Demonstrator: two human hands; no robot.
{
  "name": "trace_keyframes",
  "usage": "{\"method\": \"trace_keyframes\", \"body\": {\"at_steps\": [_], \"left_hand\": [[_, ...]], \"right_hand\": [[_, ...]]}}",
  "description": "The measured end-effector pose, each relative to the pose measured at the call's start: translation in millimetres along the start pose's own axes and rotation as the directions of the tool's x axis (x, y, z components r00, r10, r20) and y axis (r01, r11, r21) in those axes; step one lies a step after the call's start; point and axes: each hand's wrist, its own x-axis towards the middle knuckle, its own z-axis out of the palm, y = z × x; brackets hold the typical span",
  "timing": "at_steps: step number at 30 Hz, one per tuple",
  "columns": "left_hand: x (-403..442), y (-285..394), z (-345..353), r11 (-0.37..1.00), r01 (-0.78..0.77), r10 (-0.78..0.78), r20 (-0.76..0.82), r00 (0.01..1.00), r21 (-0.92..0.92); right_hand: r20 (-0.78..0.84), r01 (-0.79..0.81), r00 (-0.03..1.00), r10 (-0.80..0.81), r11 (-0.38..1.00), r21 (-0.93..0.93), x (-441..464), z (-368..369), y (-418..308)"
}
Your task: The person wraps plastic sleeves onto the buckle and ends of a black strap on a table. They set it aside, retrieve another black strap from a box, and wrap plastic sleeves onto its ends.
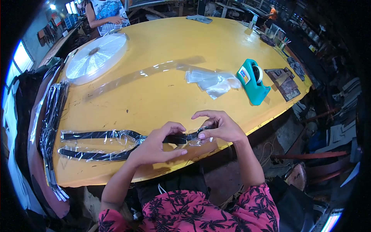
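A long black strap, apparently a belt, lies folded near the table's front edge. Its two tails stretch left inside a crinkled clear plastic sleeve. My left hand is over the strap where the tails meet, thumb and forefinger apart; its other fingers are mostly hidden. At the strap's right end, my right hand pinches the dark end piece and some clear film between thumb and fingers, forefinger raised. Whether that end piece is a buckle I cannot tell.
Several wrapped black straps hang over the table's left edge. Behind are a large roll of clear film, a loose film strip, clear plastic sleeves, a teal tape dispenser and dark flat pieces. Another person stands across the table.
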Motion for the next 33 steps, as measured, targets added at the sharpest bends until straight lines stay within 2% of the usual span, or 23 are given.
{"method": "trace_keyframes", "body": {"at_steps": [1, 4, 7, 11, 13, 16, 17, 19, 20, 22, 29, 31, 33], "left_hand": [[0, 1, 0, 0.997, 0.024, -0.025, 0.010, 1.000, 0.075], [-1, 3, 6, 0.992, 0.037, -0.036, -0.008, 0.999, 0.119], [0, 0, 7, 0.998, 0.048, -0.048, -0.001, 0.999, 0.027], [-1, 4, 0, 0.999, 0.042, -0.042, 0.017, 0.999, 0.001], [-1, 12, -6, 0.984, 0.178, -0.174, 0.095, 0.980, -0.028], [1, 7, -13, 0.996, 0.088, -0.089, 0.160, 0.983, 0.018], [2, 8, -17, 0.996, 0.089, -0.091, 0.161, 0.983, 0.019], [5, 17, -25, 0.982, 0.163, -0.185, 0.288, 0.940, 0.099], [5, 20, -26, 0.982, 0.163, -0.186, 0.287, 0.940, 0.100], [6, 24, -27, 0.980, -0.068, 0.003, 0.326, 0.945, 0.188], [5, 6, -31, 0.985, -0.093, 0.039, 0.340, 0.940, 0.146], [4, 12, -32, 0.985, 0.136, -0.159, 0.271, 0.949, 0.102], [6, 4, -34, 0.987, 0.151, -0.160, 0.249, 0.955, 0.052]], "right_hand": [[0.004, -0.004, 1.000, 0.004, 1.000, 0.004, 0, 0, -1], [0.010, -0.007, 1.000, 0.006, 1.000, 0.027, 1, 1, 1], [0.002, 0.002, 1.000, -0.002, 1.000, 0.029, 1, 2, 1], [-0.012, -0.014, 1.000, 0.014, 0.999, 0.039, -1, 0, 2], [-0.017, -0.003, 1.000, 0.003, 1.000, 0.004, -2, 0, 2], [-0.017, -0.011, 1.000, 0.011, 1.000, 0.011, -3, 1, 0], [-0.017, -0.010, 1.000, 0.011, 1.000, 0.013, -3, 0, 1], [0.008, -0.018, 1.000, 0.018, 1.000, 0.010, -3, -1, 5], [0.009, -0.017, 1.000, 0.017, 1.000, 0.011, -3, -1, 4], [0.002, -0.012, 1.000, 0.012, 1.000, 0.026, -3, 0, 2], [-0.022, 0.000, 1.000, 0.001, 0.999, 0.046, -2, -5, 9], [-0.023, -0.004, 1.000, 0.005, 0.998, 0.057, -3, -5, 7], [-0.027, -0.004, 1.000, 0.006, 0.998, 0.059, -4, -5, 6]]}}
